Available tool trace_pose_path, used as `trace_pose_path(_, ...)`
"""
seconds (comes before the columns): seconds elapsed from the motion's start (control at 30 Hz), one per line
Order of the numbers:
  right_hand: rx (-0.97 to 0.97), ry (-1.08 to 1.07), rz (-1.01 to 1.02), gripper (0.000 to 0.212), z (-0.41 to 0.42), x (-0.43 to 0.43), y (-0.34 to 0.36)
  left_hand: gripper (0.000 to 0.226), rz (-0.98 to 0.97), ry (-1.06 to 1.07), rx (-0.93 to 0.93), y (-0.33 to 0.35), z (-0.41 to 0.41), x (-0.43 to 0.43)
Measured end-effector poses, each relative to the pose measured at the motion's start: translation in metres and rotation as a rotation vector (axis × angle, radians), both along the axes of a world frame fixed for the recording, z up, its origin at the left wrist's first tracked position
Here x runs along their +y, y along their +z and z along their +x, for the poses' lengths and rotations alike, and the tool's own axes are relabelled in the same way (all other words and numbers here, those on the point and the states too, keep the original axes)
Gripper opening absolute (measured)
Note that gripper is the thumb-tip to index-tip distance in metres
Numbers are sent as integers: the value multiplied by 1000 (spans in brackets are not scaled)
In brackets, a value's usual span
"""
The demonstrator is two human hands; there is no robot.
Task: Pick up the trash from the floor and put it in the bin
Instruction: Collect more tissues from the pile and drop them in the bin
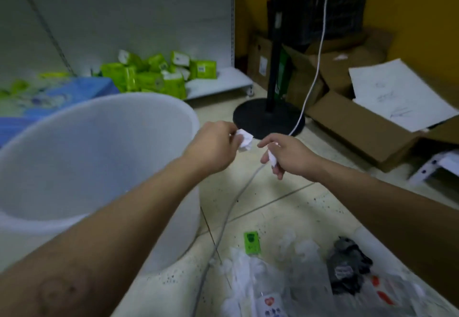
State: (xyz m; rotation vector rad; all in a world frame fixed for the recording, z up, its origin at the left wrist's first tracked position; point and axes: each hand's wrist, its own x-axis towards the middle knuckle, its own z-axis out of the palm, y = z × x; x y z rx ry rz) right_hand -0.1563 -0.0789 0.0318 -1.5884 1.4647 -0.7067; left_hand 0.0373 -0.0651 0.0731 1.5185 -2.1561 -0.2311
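A pale tiled floor (285, 205) runs back to a yellow wall, with brown cardboard boxes (360, 128), a black round stand base (250, 118) and a heap of green packets (154, 76) on a low white shelf. The head camera, the only view, shows a large white translucent plastic bin (191, 118) standing on the left. The left hand (213, 146) pinches a crumpled white paper wad (244, 140) at its fingertips, just outside the bin's right rim. The right hand (290, 157), further right and a little lower, holds a small white paper scrap (272, 159) between curled fingers. Both pieces hang over the floor, not over the bin's mouth. The bin lies to the left of both, so the drop likely calls for a leftward carry across the rim, and the left hand is nearer. More litter lies near the bottom edge: clear plastic bags (298, 279), a small green packet (251, 242) and a dark grey glove (347, 269).
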Motion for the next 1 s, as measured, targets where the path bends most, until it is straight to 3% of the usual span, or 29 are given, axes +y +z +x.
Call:
trace_pose_path(0.1, 75, -36, -177, 25, 14, 6, 37, 22, -3, -6, -134, 46, 29, -8)
trace_pose_path(0.23, 15, -37, -342, 32, 55, 13, 84, 9, 17, 83, -138, 80, 82, -7)
trace_pose_path(0.33, -112, 59, -334, 37, 104, 13, 107, 9, 49, 164, -96, 83, 121, 2)
trace_pose_path(0.4, -49, 209, -369, 34, 139, 15, 117, 8, 67, 217, -111, 78, 146, 7)
trace_pose_path(0.6, 33, 409, -170, 59, 181, 10, 88, 59, 230, 231, -413, 64, 188, 21)
trace_pose_path(0.73, -45, 275, -162, 57, 137, -6, 82, 65, 101, 113, -338, 64, 171, 22)
trace_pose_path(0.87, 309, 170, -251, 79, 77, -11, 71, 67, 24, -49, -275, 56, 121, 19)
trace_pose_path(1.0, 582, 181, -268, 99, 27, 7, 62, 70, -77, -224, -404, 44, 58, 11)
